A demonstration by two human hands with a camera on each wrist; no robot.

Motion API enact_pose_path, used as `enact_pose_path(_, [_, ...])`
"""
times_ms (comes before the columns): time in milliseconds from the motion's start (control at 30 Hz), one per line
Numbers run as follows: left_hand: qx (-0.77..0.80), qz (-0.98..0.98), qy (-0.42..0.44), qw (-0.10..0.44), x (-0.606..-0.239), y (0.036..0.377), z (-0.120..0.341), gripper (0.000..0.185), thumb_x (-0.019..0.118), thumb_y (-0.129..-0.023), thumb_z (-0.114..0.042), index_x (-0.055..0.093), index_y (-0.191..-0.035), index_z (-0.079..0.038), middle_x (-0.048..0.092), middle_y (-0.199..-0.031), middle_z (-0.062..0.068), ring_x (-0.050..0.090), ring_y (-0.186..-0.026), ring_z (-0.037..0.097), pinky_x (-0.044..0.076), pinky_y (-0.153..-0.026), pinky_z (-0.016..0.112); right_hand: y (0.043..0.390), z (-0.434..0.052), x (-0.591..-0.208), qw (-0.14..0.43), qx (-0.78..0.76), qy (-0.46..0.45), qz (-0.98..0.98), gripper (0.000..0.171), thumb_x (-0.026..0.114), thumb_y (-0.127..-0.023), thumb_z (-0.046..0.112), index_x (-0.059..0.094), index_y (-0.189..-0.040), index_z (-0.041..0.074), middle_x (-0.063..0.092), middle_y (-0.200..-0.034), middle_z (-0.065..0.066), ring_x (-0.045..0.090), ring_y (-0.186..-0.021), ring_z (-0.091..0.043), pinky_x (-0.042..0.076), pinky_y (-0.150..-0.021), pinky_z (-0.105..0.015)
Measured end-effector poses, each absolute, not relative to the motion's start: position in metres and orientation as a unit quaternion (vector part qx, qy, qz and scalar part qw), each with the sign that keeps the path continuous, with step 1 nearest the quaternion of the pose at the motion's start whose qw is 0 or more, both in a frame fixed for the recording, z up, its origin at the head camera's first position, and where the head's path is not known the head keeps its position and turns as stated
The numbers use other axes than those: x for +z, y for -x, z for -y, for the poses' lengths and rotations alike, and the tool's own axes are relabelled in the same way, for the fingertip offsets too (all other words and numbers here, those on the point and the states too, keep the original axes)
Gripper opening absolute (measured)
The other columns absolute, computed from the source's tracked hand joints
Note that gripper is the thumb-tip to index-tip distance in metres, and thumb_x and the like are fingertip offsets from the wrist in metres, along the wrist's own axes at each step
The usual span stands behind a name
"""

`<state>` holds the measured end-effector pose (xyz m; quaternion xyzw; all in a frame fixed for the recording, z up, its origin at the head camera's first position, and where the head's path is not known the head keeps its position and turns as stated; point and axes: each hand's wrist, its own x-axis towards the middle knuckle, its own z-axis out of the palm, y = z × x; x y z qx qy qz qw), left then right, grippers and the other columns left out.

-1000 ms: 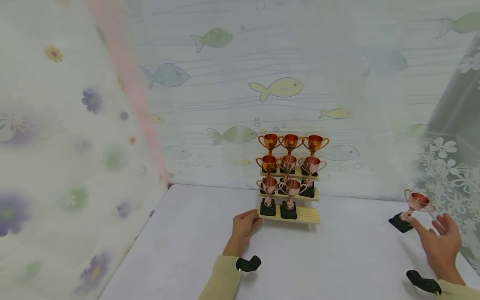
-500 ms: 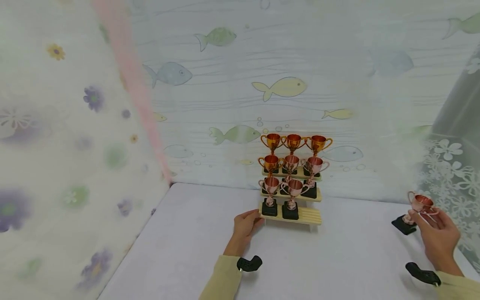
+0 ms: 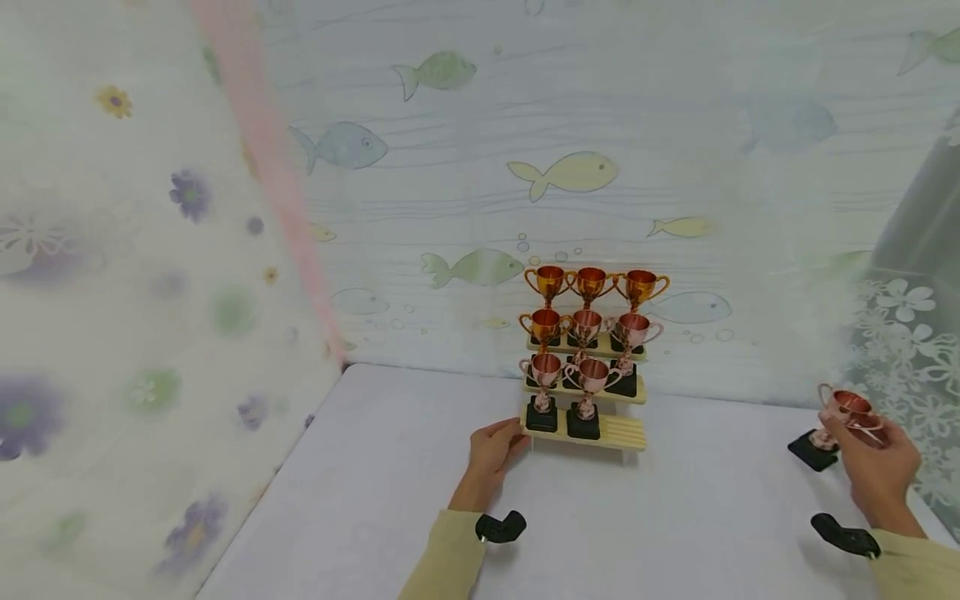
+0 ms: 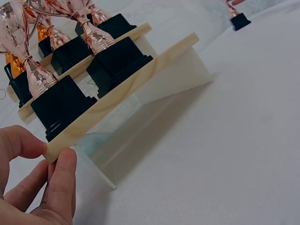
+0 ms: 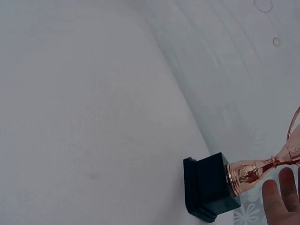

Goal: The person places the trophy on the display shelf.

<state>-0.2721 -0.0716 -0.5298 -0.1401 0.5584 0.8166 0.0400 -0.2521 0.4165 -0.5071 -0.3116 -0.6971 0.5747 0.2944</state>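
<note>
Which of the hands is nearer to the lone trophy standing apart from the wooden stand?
Right. The right hand holds the lone trophy by its cup at the table's right edge. The left hand is far off, its fingers on the left end of the wooden stand.

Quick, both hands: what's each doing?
Left hand: pinches the wooden stand at its corner.
Right hand: grips the lone trophy.
</note>
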Motion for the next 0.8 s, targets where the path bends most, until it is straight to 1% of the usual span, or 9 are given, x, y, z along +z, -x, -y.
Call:
enact_pose_path(100, [0.817,-0.557,0.144,0.043,-0.530,0.273,0.071,0.040,0.061,-0.093,0.002,0.059,-0.130,0.016,0.061,-0.129,0.032,0.069,-0.098,0.020,0.061,-0.087,0.029,0.253,-0.417,-0.506,0.306,0.571,0.313,0.694,0.029,0.078,-0.088,0.031,0.052,-0.099,0.038,0.048,-0.095,0.026,0.048,-0.077,0.017,0.039,-0.061,0.001])
enact_pose_path(167, [0.816,-0.559,0.144,0.043,-0.530,0.273,0.071,0.039,0.061,-0.093,0.001,0.059,-0.130,0.016,0.061,-0.129,0.032,0.069,-0.098,0.020,0.061,-0.087,0.030,0.253,-0.416,-0.504,0.300,0.565,0.317,0.700,0.028,0.077,-0.089,0.031,0.052,-0.101,0.038,0.049,-0.097,0.027,0.048,-0.079,0.016,0.041,-0.066,0.001])
enact_pose_path(267, [0.814,-0.561,0.144,0.042,-0.531,0.272,0.071,0.039,0.062,-0.094,0.001,0.059,-0.130,0.015,0.062,-0.128,0.031,0.069,-0.097,0.019,0.061,-0.087,0.030,0.250,-0.413,-0.499,0.299,0.575,0.322,0.690,0.028,0.076,-0.090,0.027,0.053,-0.101,0.038,0.051,-0.098,0.027,0.047,-0.080,0.014,0.041,-0.067,0.001])
enact_pose_path(300, [0.814,-0.561,0.145,0.041,-0.531,0.272,0.071,0.039,0.062,-0.094,0.001,0.059,-0.130,0.015,0.062,-0.128,0.031,0.069,-0.097,0.019,0.061,-0.087,0.030,0.250,-0.412,-0.497,0.293,0.570,0.325,0.695,0.027,0.075,-0.091,0.029,0.052,-0.102,0.039,0.050,-0.099,0.027,0.046,-0.081,0.014,0.043,-0.072,0.000])
enact_pose_path(333, [0.815,-0.560,0.145,0.041,-0.532,0.272,0.071,0.039,0.062,-0.094,0.001,0.059,-0.130,0.016,0.063,-0.128,0.031,0.069,-0.097,0.018,0.061,-0.087,0.030,0.249,-0.411,-0.497,0.288,0.565,0.327,0.701,0.026,0.073,-0.092,0.030,0.051,-0.102,0.040,0.048,-0.098,0.028,0.046,-0.082,0.013,0.043,-0.074,-0.001])
enact_pose_path(500, [0.814,-0.560,0.148,0.044,-0.533,0.272,0.071,0.039,0.062,-0.094,0.001,0.059,-0.130,0.014,0.063,-0.127,0.029,0.069,-0.096,0.018,0.061,-0.087,0.029,0.244,-0.406,-0.494,0.300,0.570,0.316,0.696,0.026,0.073,-0.092,0.030,0.052,-0.103,0.040,0.046,-0.097,0.026,0.046,-0.081,0.013,0.041,-0.072,0.000])
enact_pose_path(533, [0.814,-0.560,0.147,0.044,-0.533,0.272,0.071,0.039,0.062,-0.094,0.001,0.059,-0.130,0.014,0.063,-0.128,0.030,0.069,-0.096,0.018,0.061,-0.087,0.029,0.242,-0.405,-0.494,0.303,0.574,0.308,0.696,0.026,0.073,-0.092,0.027,0.053,-0.103,0.039,0.047,-0.097,0.025,0.047,-0.080,0.013,0.038,-0.067,0.001])
enact_pose_path(567, [0.815,-0.560,0.146,0.044,-0.533,0.272,0.071,0.039,0.062,-0.094,0.001,0.059,-0.130,0.015,0.063,-0.128,0.030,0.069,-0.096,0.018,0.061,-0.087,0.029,0.242,-0.403,-0.493,0.307,0.577,0.299,0.696,0.027,0.074,-0.092,0.025,0.054,-0.105,0.038,0.048,-0.097,0.025,0.048,-0.080,0.012,0.039,-0.066,0.002])
enact_pose_path(800, [0.815,-0.559,0.145,0.047,-0.532,0.271,0.073,0.038,0.062,-0.095,-0.001,0.060,-0.130,0.013,0.064,-0.127,0.028,0.069,-0.095,0.016,0.061,-0.087,0.029,0.233,-0.382,-0.483,0.280,0.586,0.259,0.714,0.033,0.073,-0.093,0.016,0.057,-0.115,0.033,0.050,-0.098,0.021,0.051,-0.081,0.011,0.042,-0.063,0.003])
